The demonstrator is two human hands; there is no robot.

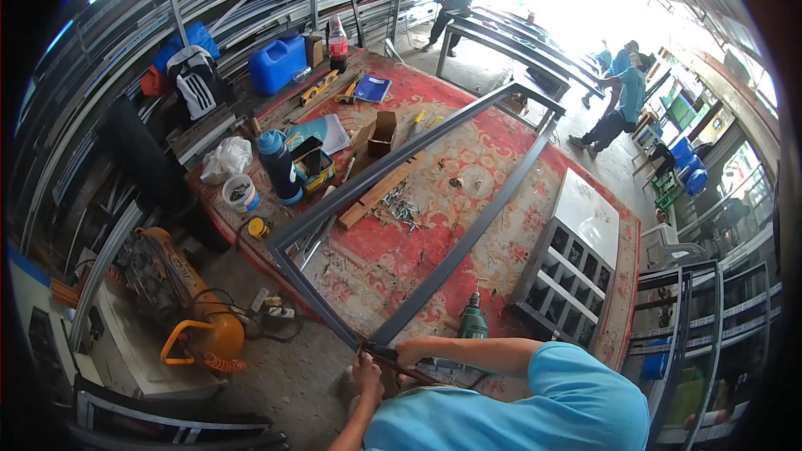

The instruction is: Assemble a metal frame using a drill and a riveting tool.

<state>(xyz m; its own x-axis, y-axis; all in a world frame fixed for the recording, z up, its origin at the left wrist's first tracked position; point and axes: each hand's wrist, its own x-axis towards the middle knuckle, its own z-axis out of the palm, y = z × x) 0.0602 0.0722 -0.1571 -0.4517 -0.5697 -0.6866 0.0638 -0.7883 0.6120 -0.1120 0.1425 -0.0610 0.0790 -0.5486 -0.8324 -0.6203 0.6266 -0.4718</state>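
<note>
A long dark grey metal frame [468, 260] lies slanting across the carpet-covered table, its near corner close to my body. At that corner, my left hand [368, 376] is closed with its fingers pinched just under the joint; what it pinches is too small to make out. My right hand [411, 353] reaches in from the right and is closed around a dark, handle-like thing [382, 352] at the same corner; its kind is not clear. Just right of the frame's near end is a green power drill [473, 322], partly hidden by my right forearm.
On the red patterned carpet [351, 242] lie loose screws [401, 210], a wooden block [380, 192], a blue bottle [279, 169] and a white-and-black panel [568, 259]. An orange air compressor [205, 317] stands left. Co-workers [620, 92] are beyond the table; glazed frames [702, 342] lean at right.
</note>
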